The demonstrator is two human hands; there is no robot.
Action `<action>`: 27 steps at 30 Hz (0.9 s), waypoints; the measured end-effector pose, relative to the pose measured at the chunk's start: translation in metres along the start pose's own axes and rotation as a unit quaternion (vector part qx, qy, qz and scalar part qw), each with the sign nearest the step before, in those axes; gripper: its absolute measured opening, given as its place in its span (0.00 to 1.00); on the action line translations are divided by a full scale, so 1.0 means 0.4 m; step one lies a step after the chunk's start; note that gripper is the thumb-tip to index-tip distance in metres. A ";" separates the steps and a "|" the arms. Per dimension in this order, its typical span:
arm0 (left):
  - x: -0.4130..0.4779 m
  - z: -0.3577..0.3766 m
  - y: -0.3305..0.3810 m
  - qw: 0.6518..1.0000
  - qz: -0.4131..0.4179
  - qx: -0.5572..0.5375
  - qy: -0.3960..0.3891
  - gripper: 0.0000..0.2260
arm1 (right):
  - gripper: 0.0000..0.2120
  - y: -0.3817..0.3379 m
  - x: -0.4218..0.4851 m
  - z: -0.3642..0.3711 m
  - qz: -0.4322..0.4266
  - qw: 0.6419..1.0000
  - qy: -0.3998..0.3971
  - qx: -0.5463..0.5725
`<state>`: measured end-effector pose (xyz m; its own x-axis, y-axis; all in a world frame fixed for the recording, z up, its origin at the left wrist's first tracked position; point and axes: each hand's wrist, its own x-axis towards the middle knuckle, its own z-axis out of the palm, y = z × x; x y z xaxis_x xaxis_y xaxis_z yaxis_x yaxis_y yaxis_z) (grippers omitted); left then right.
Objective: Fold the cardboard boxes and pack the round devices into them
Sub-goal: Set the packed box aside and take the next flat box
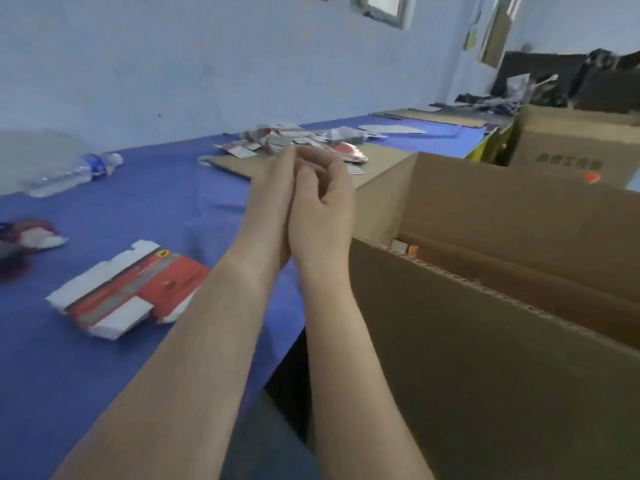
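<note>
Two palms together, my left hand point(273, 202) against right hand point(323, 209), over blue worktop point(156, 209) | fingers point(284, 162) slack, grasping nothing visible | flat red-and-white cardboard box point(131, 289) nearby, probably next to fold.

A small packing workroom: a long table point(166, 202) under blue cloth runs along a bare painted wall point(173, 64); flattened red-and-white cartons point(131, 289) lie on it; a carton heap point(294, 142) sits farther off; large open corrugated boxes point(485, 358) stand beside it; cardboard sheets point(433, 117) lie at the far end.
</note>
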<state>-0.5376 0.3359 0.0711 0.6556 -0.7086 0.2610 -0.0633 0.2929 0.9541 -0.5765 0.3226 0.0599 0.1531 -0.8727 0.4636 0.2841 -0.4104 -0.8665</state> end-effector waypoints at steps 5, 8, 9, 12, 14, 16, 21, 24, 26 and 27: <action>0.048 -0.356 -0.051 0.965 -0.005 0.084 0.250 0.09 | 0.10 0.103 -0.114 0.286 0.120 0.973 -0.198 -0.013; 0.008 -0.580 -0.066 0.924 -0.003 0.112 0.365 0.08 | 0.12 0.150 -0.221 0.461 0.140 0.929 -0.339 -0.042; -0.012 -0.654 -0.068 0.907 -0.006 0.123 0.402 0.10 | 0.13 0.160 -0.259 0.512 0.137 0.913 -0.380 -0.055; -0.072 -0.843 -0.071 0.846 -0.028 0.184 0.499 0.10 | 0.16 0.183 -0.351 0.645 0.127 0.875 -0.460 -0.082; -0.105 -0.929 -0.074 0.824 -0.049 0.210 0.524 0.10 | 0.18 0.200 -0.393 0.719 0.119 0.859 -0.488 -0.105; -0.125 -0.991 -0.085 0.812 -0.076 0.235 0.529 0.11 | 0.18 0.218 -0.424 0.781 0.105 0.851 -0.499 -0.126; -0.122 -1.045 -0.114 0.754 -0.123 0.357 0.538 0.18 | 0.23 0.262 -0.463 0.878 0.033 0.841 -0.504 -0.195; -0.099 -1.014 -0.130 0.777 -0.059 0.363 0.511 0.13 | 0.21 0.276 -0.459 0.893 -0.015 0.784 -0.575 -0.231; -0.077 -0.983 -0.139 0.824 -0.022 0.331 0.460 0.08 | 0.16 0.274 -0.435 0.875 -0.044 0.792 -0.560 -0.239; -0.065 -0.970 -0.142 0.840 -0.021 0.317 0.441 0.06 | 0.15 0.269 -0.415 0.861 -0.040 0.819 -0.520 -0.240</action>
<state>-0.2592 0.5867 -0.0469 0.9518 0.1220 0.2816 -0.2310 -0.3192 0.9191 -0.2453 0.5145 -0.0465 0.9464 -0.2431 0.2125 -0.0342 -0.7299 -0.6827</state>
